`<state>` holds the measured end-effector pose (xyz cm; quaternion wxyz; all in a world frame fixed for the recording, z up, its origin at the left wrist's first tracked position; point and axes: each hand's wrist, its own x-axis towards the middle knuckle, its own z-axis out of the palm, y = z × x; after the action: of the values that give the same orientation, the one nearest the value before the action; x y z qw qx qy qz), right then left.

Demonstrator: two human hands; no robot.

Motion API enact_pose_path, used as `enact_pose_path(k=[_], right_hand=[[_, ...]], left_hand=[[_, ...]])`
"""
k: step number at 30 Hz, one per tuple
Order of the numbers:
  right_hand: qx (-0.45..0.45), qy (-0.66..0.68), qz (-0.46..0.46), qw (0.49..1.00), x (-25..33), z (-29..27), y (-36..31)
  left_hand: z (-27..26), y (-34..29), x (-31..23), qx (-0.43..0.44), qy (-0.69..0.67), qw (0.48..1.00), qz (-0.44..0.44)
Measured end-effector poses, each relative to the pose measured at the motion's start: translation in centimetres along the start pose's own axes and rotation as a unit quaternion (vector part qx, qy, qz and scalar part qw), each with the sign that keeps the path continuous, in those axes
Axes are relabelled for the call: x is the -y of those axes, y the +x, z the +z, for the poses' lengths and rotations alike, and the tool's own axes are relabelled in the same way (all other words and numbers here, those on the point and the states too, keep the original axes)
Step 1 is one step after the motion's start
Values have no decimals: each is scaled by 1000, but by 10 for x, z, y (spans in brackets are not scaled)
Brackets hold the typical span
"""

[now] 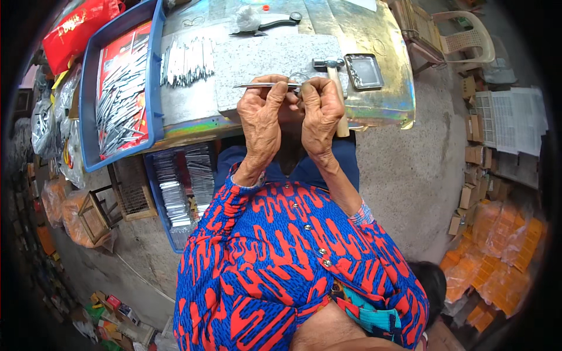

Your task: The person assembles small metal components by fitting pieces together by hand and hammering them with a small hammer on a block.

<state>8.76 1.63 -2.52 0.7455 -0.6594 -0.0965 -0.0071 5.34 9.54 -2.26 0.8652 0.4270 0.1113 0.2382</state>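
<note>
My left hand [260, 117] pinches a thin, flat metal piece [249, 86] between thumb and fingers, its narrow end sticking out to the left. The fingertips of my right hand [321, 117] are closed at the piece's other end; what they grip is too small and covered to name. A thin wire ring [299, 76] shows between the two hands. Both hands are raised over the near edge of a speckled stone slab [275, 55]. Just beyond my right hand lies a hammer [336, 79] with a wooden handle, which that hand partly covers.
A shallow dark-rimmed tray [380, 73] lies right of the hammer. Left of the slab is a row of metal pieces [187, 61], then a blue bin [153, 88] of similar pieces. Black-handled pliers [278, 23] lie behind. A second blue crate [165, 219] stands below the table.
</note>
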Motion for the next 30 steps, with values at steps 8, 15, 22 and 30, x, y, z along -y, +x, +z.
enact_pose_path(k=[8,15,22,30], right_hand=[[64,201,132,969,0,-5,-8],[89,252,151,952,2,-10,-12],[43,234,138,961,7,-25,-5],[56,198,142,968,6,-35,-4]], left_hand=[[-7,7,-5,5,223,973,55],[-6,23,3,24,225,972,71],[-7,44,8,57,304,948,70],[-9,53,2,100,335,936,50]])
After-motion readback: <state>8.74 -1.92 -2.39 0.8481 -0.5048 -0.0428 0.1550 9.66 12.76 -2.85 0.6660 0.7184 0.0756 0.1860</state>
